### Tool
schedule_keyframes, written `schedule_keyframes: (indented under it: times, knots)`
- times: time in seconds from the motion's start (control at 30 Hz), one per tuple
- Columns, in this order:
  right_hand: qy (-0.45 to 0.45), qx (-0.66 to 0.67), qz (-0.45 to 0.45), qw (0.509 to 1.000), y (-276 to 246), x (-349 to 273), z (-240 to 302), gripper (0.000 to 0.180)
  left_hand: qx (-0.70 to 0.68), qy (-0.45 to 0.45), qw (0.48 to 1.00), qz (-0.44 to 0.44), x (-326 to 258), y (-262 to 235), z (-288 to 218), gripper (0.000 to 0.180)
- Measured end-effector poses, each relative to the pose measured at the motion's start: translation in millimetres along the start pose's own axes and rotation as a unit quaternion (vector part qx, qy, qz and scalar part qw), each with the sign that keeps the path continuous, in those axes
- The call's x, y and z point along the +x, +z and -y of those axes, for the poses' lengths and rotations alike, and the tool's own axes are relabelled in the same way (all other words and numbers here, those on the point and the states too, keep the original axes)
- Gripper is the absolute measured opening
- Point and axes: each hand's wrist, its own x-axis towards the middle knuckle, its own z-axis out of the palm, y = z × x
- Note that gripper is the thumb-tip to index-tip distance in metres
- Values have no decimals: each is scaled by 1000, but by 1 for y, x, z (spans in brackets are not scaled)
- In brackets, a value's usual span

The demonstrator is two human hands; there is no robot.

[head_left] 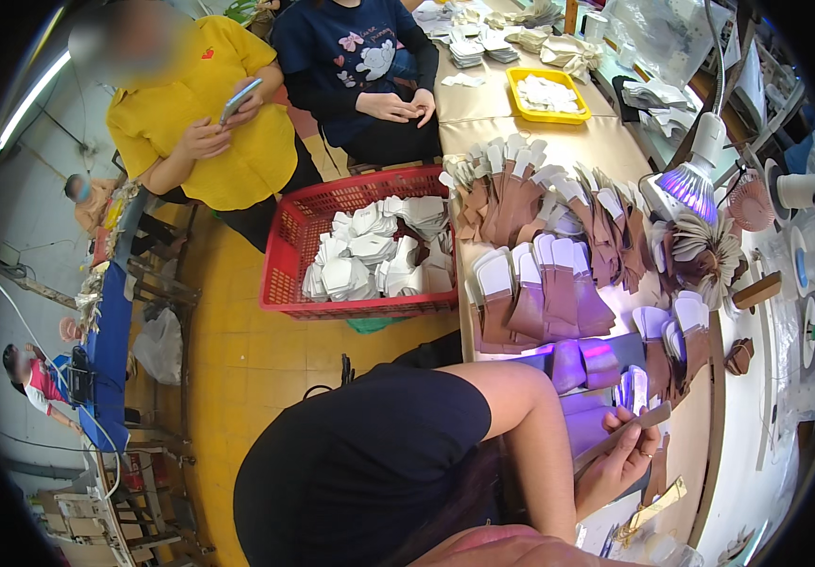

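At the right of the workbench, my left hand [618, 465] pinches a long brown strip of leather-like material [651, 417], thumb in front. A ring shows on one finger. Several fingertips [620, 416] rest along the strip's far side; I cannot make out which hand they belong to, and the rest of my right hand is hidden. Just beyond lie curved brown pieces [585, 366] under purple light, and flat purple-lit pieces [585, 416]. Fanned stacks of brown pieces with white ends [547, 293] lie farther off, with a smaller stack [677, 335] to their right.
A red basket [280, 255] of white pieces stands against the bench's left side. A yellow tray [584, 116] sits at the far end. A lit lamp [696, 175] hangs low at right. One person in yellow [209, 113] holds a phone; another in dark blue [355, 57] sits beside.
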Motion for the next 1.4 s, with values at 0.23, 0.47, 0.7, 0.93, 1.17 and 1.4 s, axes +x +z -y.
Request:
schedule_keyframes:
  times: [0.23,0.47,0.7,0.93,1.17,1.4]
  knots:
    - [0,2,6,1000,-1,1,0,23,-8,6,1000,-6,0,0,-1,27]
    - [15,7,-11,1000,0,0,0,21,-29,47,998,-4,8,1,-1,28]
    - [4,-6,-8,1000,3,2,5,21,-20,69,997,42,7,9,-7,28]
    - [-2,-7,-6,1000,2,2,4,21,-25,78,995,49,9,11,-9,28]
    - [-4,9,-2,1000,2,2,3,21,-40,106,992,49,13,15,-13,28]
    - [-8,20,-7,1000,2,1,3,20,-49,121,990,54,8,14,-15,29]
